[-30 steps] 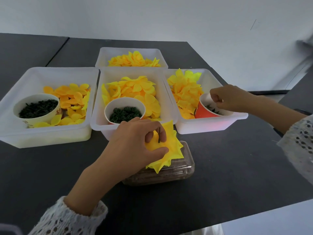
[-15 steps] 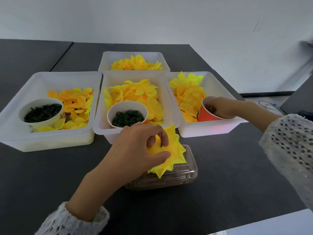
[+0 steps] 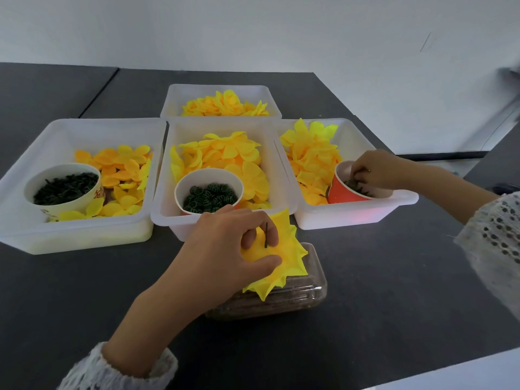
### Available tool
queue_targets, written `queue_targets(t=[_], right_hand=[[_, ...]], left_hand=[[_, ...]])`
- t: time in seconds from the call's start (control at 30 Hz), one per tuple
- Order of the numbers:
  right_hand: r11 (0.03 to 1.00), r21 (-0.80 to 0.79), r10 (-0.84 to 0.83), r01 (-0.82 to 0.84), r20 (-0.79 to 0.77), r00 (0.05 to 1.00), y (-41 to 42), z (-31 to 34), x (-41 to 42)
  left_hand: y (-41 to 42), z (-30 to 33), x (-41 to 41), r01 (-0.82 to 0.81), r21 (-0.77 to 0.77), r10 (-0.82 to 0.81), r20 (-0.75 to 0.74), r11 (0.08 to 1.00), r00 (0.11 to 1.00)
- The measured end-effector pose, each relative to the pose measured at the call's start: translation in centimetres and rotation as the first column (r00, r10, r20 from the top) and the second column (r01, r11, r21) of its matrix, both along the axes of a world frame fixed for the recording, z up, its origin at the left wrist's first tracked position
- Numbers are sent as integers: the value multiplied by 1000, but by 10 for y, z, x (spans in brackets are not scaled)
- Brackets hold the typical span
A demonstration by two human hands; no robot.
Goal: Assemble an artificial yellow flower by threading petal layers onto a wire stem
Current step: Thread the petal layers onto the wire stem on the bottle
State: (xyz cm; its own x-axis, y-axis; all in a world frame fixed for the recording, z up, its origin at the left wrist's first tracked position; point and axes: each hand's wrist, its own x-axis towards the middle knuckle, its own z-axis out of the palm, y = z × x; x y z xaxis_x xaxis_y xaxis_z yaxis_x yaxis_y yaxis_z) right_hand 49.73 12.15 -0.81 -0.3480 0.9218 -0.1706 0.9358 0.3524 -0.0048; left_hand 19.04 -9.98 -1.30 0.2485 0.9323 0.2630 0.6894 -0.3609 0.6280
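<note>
1. The left hand (image 3: 225,254) was curled around a yellow petal layer (image 3: 284,254), thumb pressed on the near side and fingers on the far side, so it was definitely gripping it.
2. A short dark wire stem (image 3: 266,235) poked up through the middle of that layer, right by the fingertips. Couldn't see the lower part of the stem, the petals and hand hid it.
3. The flower was held just above a clear plastic container (image 3: 295,299) with something brownish inside, sitting on the dark table (image 3: 380,291) in front of the bins.
4. The right hand (image 3: 374,170) was reaching into an orange paper cup (image 3: 342,190) in the right bin (image 3: 365,212), fingers curled down among the small dark green pieces (image 3: 355,184) in there. Honestly couldn't tell if it had pinched one or was just digging around.
5. That right bin also had a pile of pointy yellow petals (image 3: 309,156) next to the cup.
6. The middle bin (image 3: 168,209) held rounder yellow-orange petals (image 3: 225,156) plus a cup of dark green rings (image 3: 209,195), just beyond the left hand.
7. The left bin (image 3: 84,237) had smaller orange-yellow petals (image 3: 118,164) and a white bowl (image 3: 63,190) of dark green bits.
8. A fourth bin (image 3: 221,90) sat behind the middle one, also with yellow petals in it.
9. Both wrists had white lacy sleeves (image 3: 118,370).
</note>
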Motion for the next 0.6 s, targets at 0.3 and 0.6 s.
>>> queue_targets(t=[0.3,0.6], right_hand=[[864,470,-88,182,-217,972,-30,30,-17],[829,491,541,-269,-580,609,-171,38,-147]], left_hand=[[0,2,1,-5,-22,5,10,1000,1000],[-1,2,1,-2,-33,2,19,999,1000]])
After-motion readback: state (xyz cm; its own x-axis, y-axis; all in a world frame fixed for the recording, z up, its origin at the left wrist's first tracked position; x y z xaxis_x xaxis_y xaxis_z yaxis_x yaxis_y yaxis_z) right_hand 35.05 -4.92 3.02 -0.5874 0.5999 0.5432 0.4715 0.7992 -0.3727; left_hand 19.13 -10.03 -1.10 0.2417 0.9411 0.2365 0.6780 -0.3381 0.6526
